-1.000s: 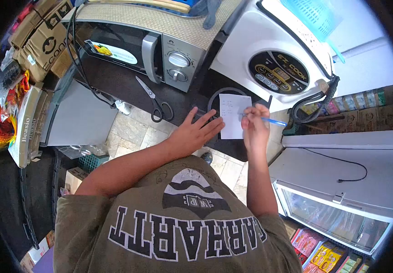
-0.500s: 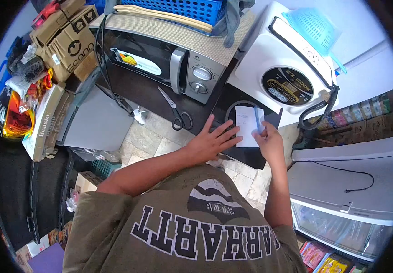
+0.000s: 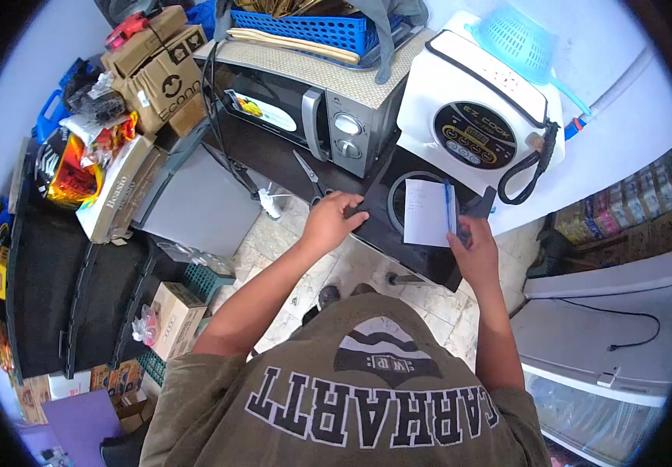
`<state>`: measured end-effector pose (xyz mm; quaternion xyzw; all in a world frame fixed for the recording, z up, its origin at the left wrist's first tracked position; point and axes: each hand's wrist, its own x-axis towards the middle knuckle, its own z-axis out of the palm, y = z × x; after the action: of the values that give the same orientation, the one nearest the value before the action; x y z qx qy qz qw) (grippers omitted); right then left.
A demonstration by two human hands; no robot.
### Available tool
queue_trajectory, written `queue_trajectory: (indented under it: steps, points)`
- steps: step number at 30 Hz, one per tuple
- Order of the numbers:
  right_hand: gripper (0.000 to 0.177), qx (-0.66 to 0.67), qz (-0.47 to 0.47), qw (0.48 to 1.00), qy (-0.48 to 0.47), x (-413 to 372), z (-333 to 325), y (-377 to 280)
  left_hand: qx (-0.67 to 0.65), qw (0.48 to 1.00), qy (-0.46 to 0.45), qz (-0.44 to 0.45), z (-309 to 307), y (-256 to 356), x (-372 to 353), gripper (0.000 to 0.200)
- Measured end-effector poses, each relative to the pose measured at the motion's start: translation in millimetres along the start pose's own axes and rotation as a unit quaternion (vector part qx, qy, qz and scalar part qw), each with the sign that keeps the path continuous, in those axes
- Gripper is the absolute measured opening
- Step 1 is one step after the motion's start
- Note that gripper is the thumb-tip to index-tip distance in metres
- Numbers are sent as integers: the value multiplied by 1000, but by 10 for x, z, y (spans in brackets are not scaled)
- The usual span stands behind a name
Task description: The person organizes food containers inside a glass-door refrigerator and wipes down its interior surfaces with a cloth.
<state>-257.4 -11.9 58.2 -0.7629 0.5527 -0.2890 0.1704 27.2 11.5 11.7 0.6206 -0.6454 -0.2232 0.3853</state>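
Observation:
My left hand [image 3: 332, 222] is at the front edge of the dark tabletop, with its fingers curled over the handles of a pair of scissors [image 3: 309, 173]. The blades point away towards the microwave, and the hand hides most of the handles. A white paper [image 3: 427, 216] with faint handwriting lies on the black surface to the right. Along its right side rests a blue pen [image 3: 449, 201]. My right hand [image 3: 476, 249] hovers by the paper's lower right corner, thumb and fingers apart, close to the pen's near end.
Behind the scissors stands a silver microwave [image 3: 348, 132] bearing a blue basket [image 3: 305, 29]. A white cooker [image 3: 476, 109] with a light-blue strainer [image 3: 515, 47] on top is at the back right. Boxes [image 3: 161, 89] crowd the left, and a white freezer [image 3: 601, 335] stands right.
My left hand has left the paper and moved left to the scissors. My right hand has let go of the pen, which now lies on the paper. The view has shifted slightly.

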Motion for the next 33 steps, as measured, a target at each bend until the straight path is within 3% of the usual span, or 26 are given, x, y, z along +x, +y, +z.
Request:
queue_trajectory:
  steps: [6, 8, 9, 11, 14, 15, 17, 20, 23, 25, 28, 33]
  points:
    - [34, 47, -11, 998, -33, -229, -182, 77, 51, 993, 79, -74, 275, 19, 70, 31]
    - [32, 60, -5, 997, -44, -308, -241, 178, -17, 979, 100, -177, 339, -19, 86, 30]
    - [32, 65, -16, 997, -48, -341, -263, 222, -12, 977, 112, -181, 343, -44, 99, 30]
    - [32, 78, -30, 996, -36, -405, -305, 296, -62, 964, 68, -248, 337, -68, 144, 29]
    - [31, 79, -55, 995, -34, -490, -354, 382, -13, 961, 97, -258, 376, -38, 177, 23]
    - [30, 73, -75, 994, -32, -479, -320, 392, -38, 946, 46, -317, 294, 45, 184, 25]
    - [28, 102, -61, 991, -55, -476, -354, 334, 8, 954, 108, -280, 416, -76, 173, 22]
    - [27, 128, -89, 986, -53, -486, -343, 194, -30, 961, 180, -210, 352, -53, -20, 22]
    - [27, 171, -136, 974, -67, -493, -410, -39, -76, 965, 202, -147, 245, -241, -436, 22]
    - [28, 205, -142, 966, -65, -498, -347, -126, -22, 968, 185, -170, 106, -381, -897, 24]
    - [27, 205, -159, 957, -133, -487, -340, -337, 69, 951, 148, -262, -106, -702, -1841, 26]
    - [25, 214, -223, 936, -170, -454, -90, -713, 73, 861, 263, -429, -508, -1302, -3504, 22]
